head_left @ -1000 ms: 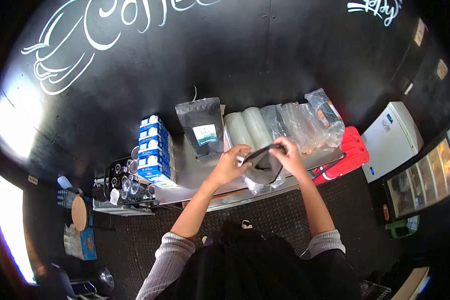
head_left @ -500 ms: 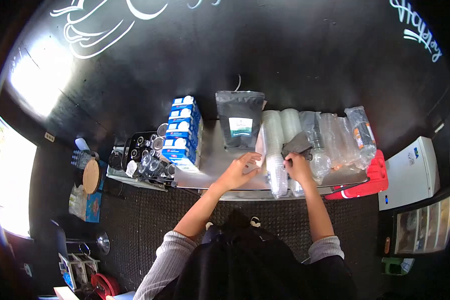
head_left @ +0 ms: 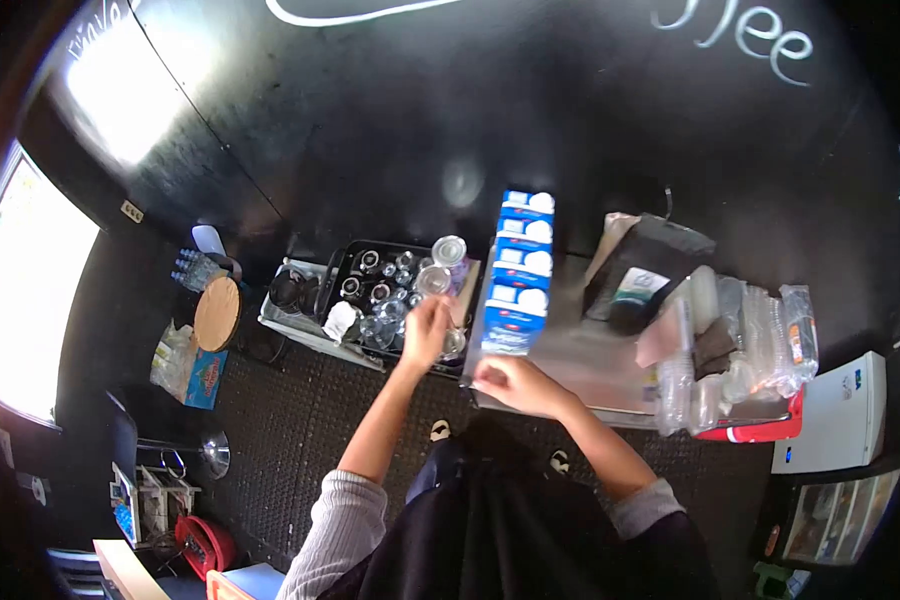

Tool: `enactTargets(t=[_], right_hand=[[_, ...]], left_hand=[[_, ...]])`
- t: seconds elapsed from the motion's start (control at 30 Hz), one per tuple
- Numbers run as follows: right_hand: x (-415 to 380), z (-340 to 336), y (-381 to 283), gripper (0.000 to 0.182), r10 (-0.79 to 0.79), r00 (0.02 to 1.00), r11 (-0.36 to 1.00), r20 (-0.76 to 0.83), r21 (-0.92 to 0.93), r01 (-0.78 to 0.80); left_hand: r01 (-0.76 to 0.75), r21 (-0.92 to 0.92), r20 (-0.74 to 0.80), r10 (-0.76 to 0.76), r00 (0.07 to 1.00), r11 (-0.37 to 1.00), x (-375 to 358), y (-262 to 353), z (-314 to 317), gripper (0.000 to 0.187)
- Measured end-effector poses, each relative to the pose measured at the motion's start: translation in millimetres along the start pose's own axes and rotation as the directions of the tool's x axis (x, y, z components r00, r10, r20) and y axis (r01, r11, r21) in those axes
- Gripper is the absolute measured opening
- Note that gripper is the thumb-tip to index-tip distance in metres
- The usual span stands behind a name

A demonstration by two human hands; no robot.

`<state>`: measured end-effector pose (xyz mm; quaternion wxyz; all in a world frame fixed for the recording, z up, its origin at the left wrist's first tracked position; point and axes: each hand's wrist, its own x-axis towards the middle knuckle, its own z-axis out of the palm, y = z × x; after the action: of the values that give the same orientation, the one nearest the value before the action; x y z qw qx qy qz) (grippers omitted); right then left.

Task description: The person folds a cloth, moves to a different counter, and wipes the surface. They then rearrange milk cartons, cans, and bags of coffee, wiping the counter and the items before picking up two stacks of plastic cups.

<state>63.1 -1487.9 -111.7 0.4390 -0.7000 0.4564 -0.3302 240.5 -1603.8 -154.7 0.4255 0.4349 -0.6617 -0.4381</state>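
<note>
My left hand (head_left: 427, 335) reaches over the right edge of a black tray (head_left: 332, 292) of glassware, close to clear glass jars (head_left: 435, 279). Blur and the hand itself hide whether its fingers touch a jar. My right hand (head_left: 518, 386) is just in front of a row of blue-and-white cartons (head_left: 519, 272), near the front edge of the metal table (head_left: 580, 385). Its fingers are loosely bent and apart, with nothing visible in them. A black pouch (head_left: 645, 270) with a white-and-green label leans on the table, farther right.
Stacked clear plastic cups (head_left: 676, 385) and a dark cloth-like item (head_left: 713, 348) lie at the table's right end. A red cooler (head_left: 770, 425) and a white fridge (head_left: 838, 410) stand beyond. Left of the tray are a round wooden board (head_left: 217, 312) and a blue box (head_left: 205, 378).
My view has turned left. Both hands have left the pouch and cup area and moved left, to the jars and the cartons. My right hand has let go of the dark cloth-like item.
</note>
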Motion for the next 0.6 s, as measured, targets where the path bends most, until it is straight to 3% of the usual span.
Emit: enactTargets(t=[0.03,0.07,0.1,0.17,0.2,0.27,0.37,0.47,0.6], right_hand=[[29,17,-1,0.021,-0.011,1.000,1.000,-0.029,-0.016,0.010],[63,34,10,0.029,-0.024,0.992,0.996,-0.120,-0.086,0.014],[95,49,24,0.042,-0.082,0.956,0.967,-0.282,-0.253,0.008],[159,59,47,0.067,0.085,0.913,0.902,-0.398,-0.360,-0.240],[185,68,68,0.074,0.077,0.852,0.852,-0.518,-0.410,-0.327],[216,67,59,0.087,0.372,0.757,0.734,-0.538,-0.328,-0.594],[251,76,80,0.097,0.520,0.644,0.607,-0.562,-0.287,-0.741],[266,76,87,0.095,0.599,0.598,0.564,-0.533,-0.249,-0.787],[269,84,114,0.091,0.511,0.627,0.599,-0.588,-0.281,-0.750]], left_hand=[[-0.046,-0.051,-0.062,0.043,0.997,0.998,8,-10,-19,0.016],[-0.056,0.012,-0.080,0.057,0.995,0.998,17,-29,-39,0.018],[-0.041,0.023,-0.102,0.043,0.994,0.999,22,-41,-54,0.019],[-0.050,0.024,-0.135,0.053,0.989,0.998,37,-72,-79,0.024],[-0.012,0.018,-0.121,0.015,0.993,1.000,40,-80,-88,0.024],[-0.016,-0.031,-0.077,0.014,0.997,0.999,43,-100,-100,0.026],[0.030,-0.055,0.013,-0.029,0.999,0.998,44,-120,-117,0.028],[0.038,-0.042,0.049,-0.036,0.998,0.998,52,-133,-128,0.027],[0.073,0.026,0.086,-0.075,0.994,0.997,75,-150,-132,0.027]])
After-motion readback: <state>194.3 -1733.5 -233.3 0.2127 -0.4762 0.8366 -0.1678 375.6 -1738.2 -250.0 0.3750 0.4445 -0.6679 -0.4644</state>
